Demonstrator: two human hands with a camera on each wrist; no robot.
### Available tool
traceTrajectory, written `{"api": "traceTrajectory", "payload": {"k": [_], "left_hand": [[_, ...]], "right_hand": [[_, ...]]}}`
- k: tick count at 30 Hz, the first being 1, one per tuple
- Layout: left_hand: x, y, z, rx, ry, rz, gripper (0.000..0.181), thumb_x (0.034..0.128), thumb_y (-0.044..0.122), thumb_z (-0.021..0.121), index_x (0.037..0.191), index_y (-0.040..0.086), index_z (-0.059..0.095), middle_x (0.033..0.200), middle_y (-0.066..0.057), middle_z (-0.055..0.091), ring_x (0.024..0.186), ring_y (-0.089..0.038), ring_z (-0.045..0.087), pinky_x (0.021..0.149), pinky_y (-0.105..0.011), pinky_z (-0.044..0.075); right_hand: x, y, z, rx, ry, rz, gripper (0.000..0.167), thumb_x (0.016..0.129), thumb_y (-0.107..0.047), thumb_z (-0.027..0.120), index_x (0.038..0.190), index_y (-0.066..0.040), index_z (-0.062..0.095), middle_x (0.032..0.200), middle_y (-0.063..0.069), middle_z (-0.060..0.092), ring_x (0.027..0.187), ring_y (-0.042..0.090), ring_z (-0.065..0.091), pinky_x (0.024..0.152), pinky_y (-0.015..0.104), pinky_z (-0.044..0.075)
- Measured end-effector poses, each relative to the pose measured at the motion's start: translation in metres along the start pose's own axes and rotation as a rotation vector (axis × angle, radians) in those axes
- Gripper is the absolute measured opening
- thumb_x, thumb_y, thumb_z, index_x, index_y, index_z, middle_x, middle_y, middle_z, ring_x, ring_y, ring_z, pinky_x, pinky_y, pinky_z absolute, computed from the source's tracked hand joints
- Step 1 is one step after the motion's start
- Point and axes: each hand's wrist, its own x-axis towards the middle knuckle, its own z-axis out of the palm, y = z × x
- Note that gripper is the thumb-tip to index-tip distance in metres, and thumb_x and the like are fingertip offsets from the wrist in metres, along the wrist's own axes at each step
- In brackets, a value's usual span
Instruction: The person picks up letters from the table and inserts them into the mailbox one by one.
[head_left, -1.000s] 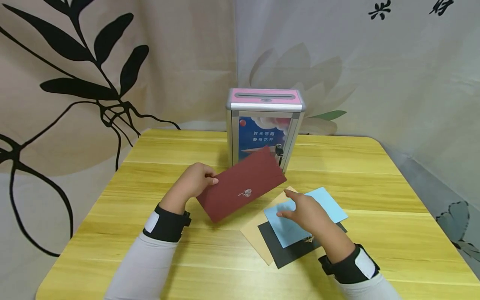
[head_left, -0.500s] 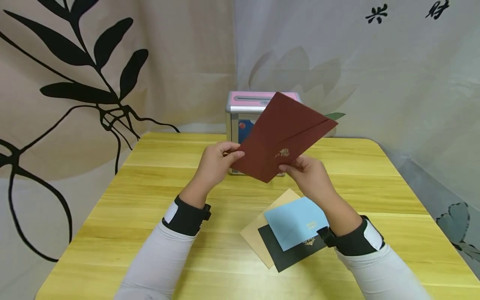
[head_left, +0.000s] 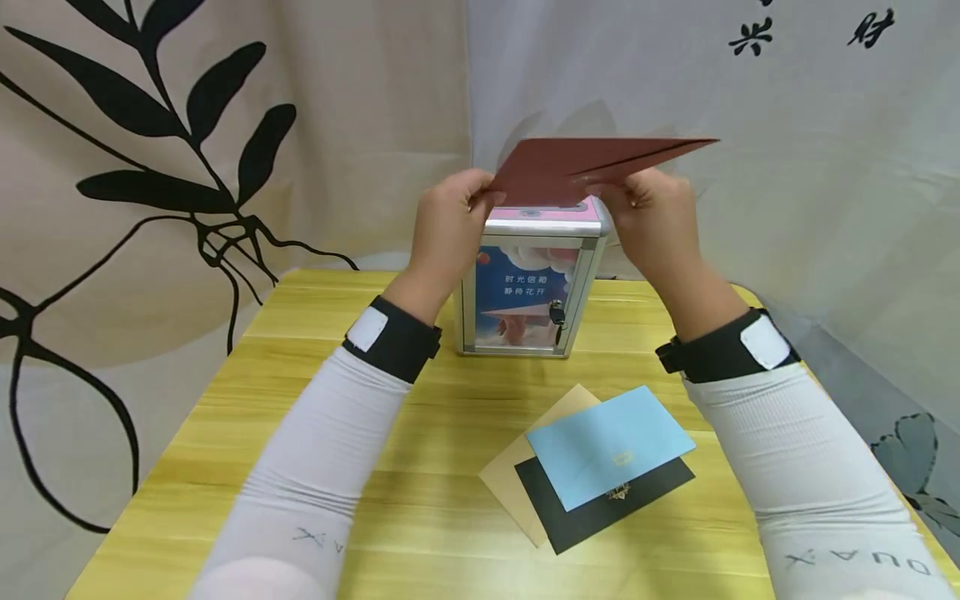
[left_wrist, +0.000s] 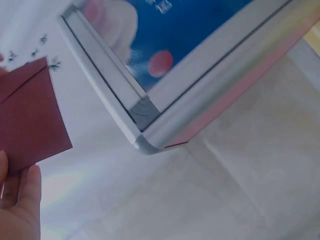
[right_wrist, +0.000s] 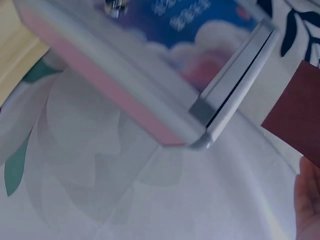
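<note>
A dark red envelope (head_left: pixel 555 171) is held up by both hands, tilted so that it looks foreshortened. My left hand (head_left: pixel 448 233) pinches its left end between thumb and fingers. The near edge on the right is gripped by my right hand (head_left: pixel 660 223). Under the envelope stands a silver-framed letter box (head_left: pixel 521 283) with a pink top (head_left: pixel 540 214); the envelope hides most of that top and its slot. In both wrist views the envelope (left_wrist: pixel 35 117) appears apart from the box corner. The box's clear front shows a blue picture and a lock (head_left: pixel 557 312).
On the wooden table (head_left: pixel 405 517), in front of the box, lies an overlapping pile: a light blue envelope (head_left: pixel 611 442) on top, a black envelope (head_left: pixel 592 517) and a tan envelope (head_left: pixel 510 467) beneath. A printed cloth (head_left: pixel 360 125) hangs behind the table.
The red envelope has risen from low before the box to above its top and tilted flatter. My right hand left the pile and took hold of the envelope. Both arms reached forward.
</note>
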Motion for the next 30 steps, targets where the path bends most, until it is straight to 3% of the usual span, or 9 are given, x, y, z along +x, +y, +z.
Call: {"api": "traceTrajectory", "payload": {"k": [3, 7, 12, 15, 18, 21, 30], "left_hand": [[0.016, -0.004, 0.004, 0.066, 0.018, -0.017, 0.02, 0.0952, 0.014, 0.059, 0.104, 0.001, 0.071, 0.103, -0.01, 0.071, 0.095, -0.019, 0.065, 0.084, -0.026, 0.05], [0.03, -0.013, 0.01, 0.129, 0.011, -0.048, 0.02, 0.095, 0.016, 0.06, 0.101, 0.002, 0.072, 0.101, -0.01, 0.072, 0.094, -0.021, 0.064, 0.083, -0.029, 0.049], [0.038, -0.025, 0.015, 0.156, -0.023, -0.07, 0.017, 0.0954, 0.015, 0.06, 0.1, 0.003, 0.072, 0.1, -0.009, 0.072, 0.093, -0.021, 0.064, 0.082, -0.03, 0.047], [0.04, -0.032, 0.018, 0.165, -0.066, -0.088, 0.016, 0.0962, 0.014, 0.059, 0.096, 0.001, 0.069, 0.097, -0.011, 0.071, 0.089, -0.021, 0.062, 0.079, -0.03, 0.045], [0.04, -0.036, 0.02, 0.148, -0.105, -0.108, 0.015, 0.0961, 0.014, 0.06, 0.095, 0.001, 0.067, 0.098, -0.011, 0.07, 0.092, -0.021, 0.062, 0.08, -0.029, 0.045], [0.039, -0.037, 0.021, 0.094, -0.111, -0.113, 0.016, 0.095, 0.014, 0.061, 0.1, 0.001, 0.067, 0.104, -0.012, 0.07, 0.096, -0.021, 0.063, 0.083, -0.03, 0.046], [0.041, -0.027, 0.018, 0.011, -0.009, -0.081, 0.02, 0.0933, 0.016, 0.063, 0.108, 0.002, 0.066, 0.108, -0.011, 0.069, 0.099, -0.02, 0.064, 0.083, -0.029, 0.048]], "right_hand": [[0.014, 0.006, 0.008, -0.023, -0.015, 0.004, 0.018, 0.091, -0.012, 0.064, 0.099, 0.002, 0.072, 0.089, 0.019, 0.071, 0.067, 0.031, 0.059, 0.06, 0.03, 0.033], [0.022, 0.014, 0.018, -0.014, -0.067, 0.044, 0.019, 0.09, -0.01, 0.064, 0.101, 0.003, 0.071, 0.093, 0.019, 0.071, 0.076, 0.033, 0.064, 0.063, 0.03, 0.038], [0.025, 0.02, 0.028, 0.018, -0.136, 0.146, 0.016, 0.091, -0.006, 0.064, 0.103, 0.001, 0.073, 0.094, 0.018, 0.072, 0.082, 0.032, 0.067, 0.067, 0.027, 0.041], [0.026, 0.023, 0.032, 0.021, -0.194, 0.199, 0.016, 0.092, -0.005, 0.063, 0.104, 0.001, 0.072, 0.096, 0.018, 0.072, 0.09, 0.032, 0.067, 0.075, 0.034, 0.048], [0.026, 0.026, 0.037, 0.013, -0.261, 0.232, 0.015, 0.093, -0.004, 0.062, 0.104, 0.001, 0.072, 0.099, 0.019, 0.071, 0.096, 0.033, 0.066, 0.082, 0.043, 0.051], [0.025, 0.03, 0.042, 0.0, -0.32, 0.26, 0.016, 0.094, -0.004, 0.061, 0.105, 0.0, 0.071, 0.101, 0.019, 0.071, 0.097, 0.033, 0.066, 0.084, 0.044, 0.051], [0.022, 0.038, 0.053, -0.021, -0.417, 0.4, 0.023, 0.096, -0.009, 0.058, 0.116, -0.001, 0.068, 0.111, 0.02, 0.068, 0.105, 0.035, 0.061, 0.091, 0.046, 0.047]]}}
